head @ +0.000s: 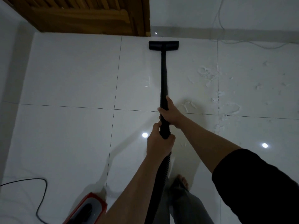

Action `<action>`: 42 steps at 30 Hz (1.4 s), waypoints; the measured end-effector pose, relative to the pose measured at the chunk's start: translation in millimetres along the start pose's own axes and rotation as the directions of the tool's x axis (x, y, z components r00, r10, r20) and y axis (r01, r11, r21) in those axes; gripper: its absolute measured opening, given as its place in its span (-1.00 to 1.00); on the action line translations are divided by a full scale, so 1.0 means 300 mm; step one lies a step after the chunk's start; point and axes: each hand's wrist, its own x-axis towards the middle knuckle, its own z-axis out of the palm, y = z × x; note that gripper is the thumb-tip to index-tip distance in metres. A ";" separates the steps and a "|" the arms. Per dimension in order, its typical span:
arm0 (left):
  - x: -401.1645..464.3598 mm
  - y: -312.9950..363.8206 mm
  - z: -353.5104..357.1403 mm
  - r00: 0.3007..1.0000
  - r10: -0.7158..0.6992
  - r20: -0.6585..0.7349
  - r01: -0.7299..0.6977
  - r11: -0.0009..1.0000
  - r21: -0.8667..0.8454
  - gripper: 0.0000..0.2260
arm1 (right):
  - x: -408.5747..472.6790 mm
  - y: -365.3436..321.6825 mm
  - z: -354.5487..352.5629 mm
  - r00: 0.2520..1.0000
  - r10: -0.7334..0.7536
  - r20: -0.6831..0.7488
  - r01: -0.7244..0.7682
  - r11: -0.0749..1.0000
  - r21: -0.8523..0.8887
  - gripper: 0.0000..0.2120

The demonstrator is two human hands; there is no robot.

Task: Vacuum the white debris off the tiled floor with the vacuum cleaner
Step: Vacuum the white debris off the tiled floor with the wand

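Both hands grasp the black vacuum wand, right hand ahead of left hand. White debris lies right of them; the floor head sits far ahead.

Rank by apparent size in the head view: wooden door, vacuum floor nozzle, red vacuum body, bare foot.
1. Wooden door, largest though cropped.
2. Red vacuum body, partly cut off and nearer the camera.
3. Vacuum floor nozzle, farther away, so its rank against the body is unsure.
4. Bare foot.

Both forearms are bare, and the right arm wears a black sleeve pushed above the elbow. Grey trousers cover the leg, ending at a bare foot
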 end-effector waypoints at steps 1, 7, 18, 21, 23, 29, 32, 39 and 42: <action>-0.030 -0.003 0.001 1.000 -0.004 -0.001 0.004 1.000 -0.008 -0.62 | -0.024 0.008 0.005 1.000 0.006 0.008 -0.006 1.000 -0.015 -0.22; -0.205 -0.068 0.025 1.000 0.021 -0.015 -0.021 1.000 0.011 -0.65 | -0.195 0.078 0.027 0.996 0.046 0.072 -0.047 0.999 0.002 -0.22; -0.490 -0.334 0.135 0.998 -0.011 -0.062 0.016 0.996 0.086 -0.61 | -0.464 0.352 0.114 0.987 0.084 0.134 -0.096 0.992 0.084 -0.22; -0.563 -0.428 0.155 0.997 -0.020 -0.073 0.027 0.995 0.097 -0.58 | -0.530 0.442 0.155 0.986 0.091 0.138 -0.102 0.992 0.074 -0.22; -0.608 -0.487 0.162 0.997 -0.027 -0.067 0.032 0.997 0.067 -0.59 | -0.578 0.489 0.184 0.986 0.091 0.143 -0.101 0.993 0.061 -0.23; -0.726 -0.640 0.162 0.997 -0.065 -0.044 0.068 0.995 0.067 -0.55 | -0.690 0.624 0.290 0.990 0.059 0.129 -0.069 0.995 0.075 -0.23; -0.787 -0.730 0.155 0.997 -0.073 -0.032 0.075 0.996 0.049 -0.54 | -0.744 0.693 0.350 0.992 0.055 0.117 -0.065 0.994 0.084 -0.23; -0.967 -0.948 0.108 0.998 -0.062 -0.015 0.063 0.996 0.065 -0.50 | -0.934 0.849 0.518 0.994 0.067 0.081 -0.074 0.993 0.090 -0.23; -1.043 -1.027 0.098 0.998 -0.058 -0.004 0.058 0.994 0.089 -0.50 | -1.015 0.907 0.571 0.995 0.068 0.075 -0.076 0.992 0.101 -0.23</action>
